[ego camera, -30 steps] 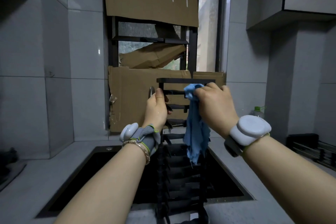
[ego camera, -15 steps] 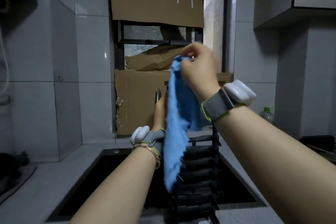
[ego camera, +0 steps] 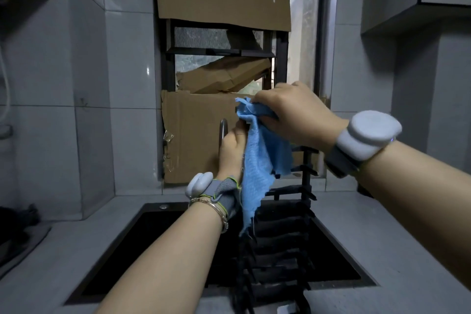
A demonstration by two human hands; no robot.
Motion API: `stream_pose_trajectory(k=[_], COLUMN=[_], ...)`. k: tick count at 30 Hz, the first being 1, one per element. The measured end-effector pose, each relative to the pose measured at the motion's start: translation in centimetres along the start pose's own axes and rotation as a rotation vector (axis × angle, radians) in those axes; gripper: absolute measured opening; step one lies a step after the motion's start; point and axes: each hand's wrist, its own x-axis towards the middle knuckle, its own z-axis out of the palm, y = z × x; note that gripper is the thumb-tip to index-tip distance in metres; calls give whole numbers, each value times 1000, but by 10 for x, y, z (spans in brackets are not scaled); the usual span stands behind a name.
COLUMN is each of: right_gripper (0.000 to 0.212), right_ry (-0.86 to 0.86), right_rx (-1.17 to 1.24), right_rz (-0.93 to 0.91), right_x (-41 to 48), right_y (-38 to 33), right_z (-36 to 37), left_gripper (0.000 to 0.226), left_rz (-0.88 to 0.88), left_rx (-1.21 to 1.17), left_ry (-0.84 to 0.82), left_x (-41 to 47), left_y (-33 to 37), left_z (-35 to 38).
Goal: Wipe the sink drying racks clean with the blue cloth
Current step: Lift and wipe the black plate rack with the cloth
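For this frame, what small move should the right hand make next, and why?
Probably draw the blue cloth down along the drying rack. The right hand grips the cloth bunched near the rack's top, the left hand holds the rack upright over the sink, and the lower bars are uncovered.

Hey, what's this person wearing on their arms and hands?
Both forearms are bare, no sleeves. By the left hand: a white rounded pod on a grey fabric band edged lime green, plus thin gold bangles. By the right hand: another white pod on a dark grey strap.
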Motion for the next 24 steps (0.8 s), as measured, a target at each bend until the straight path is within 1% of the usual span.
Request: stream_pose_trajectory(k=[3,5,6,8,10,11,13,14,15,18,20,21,23,24], right_gripper=[27,25,23,21,16,16,24,28,29,18,16,16,11,8], right_ry=[216,279,279,271,217,181,73,39,41,76,118,73,-16,-11], right_rx=[-55,-74,-75,-80,-111,-140,-150,-136,-117,-84,-19,5,-5,22], right_rz=[-40,-31,1,105,222,262,316,310,264,69,15,30,124,184], right_x=[-13,-24,-31,-46,-53,-52,-42,-35,-28,-8,0,-1,-13,-22], right_y=[1,12,18,34,41,39,29,24,19,-4,-10,-8,8,18], right_z=[9,13,13,13,9,7,4,3,4,11,13,11,8,6], left_gripper=[43,43,44,45,46,46,46,46,46,44,43,44,46,47], left_rz=[55,62,49,41,49,51,53,57,64,114,129,121,95,79], left_rx=[-35,-6,18,63,56,40,32,26,24,70,92,85,41,27], left_ry=[-23,-20,-1,32,63,72,79,83,81,79,60,49,39,41], left_x=[-2,0,2,3,2,0,-1,-1,-2,-1,0,0,0,0], left_y=[-5,-6,-6,-6,-6,-5,-4,-5,-4,-6,-6,-6,-6,-6], left_z=[0,-2,-2,-1,1,2,3,4,4,3,0,-1,0,-1])
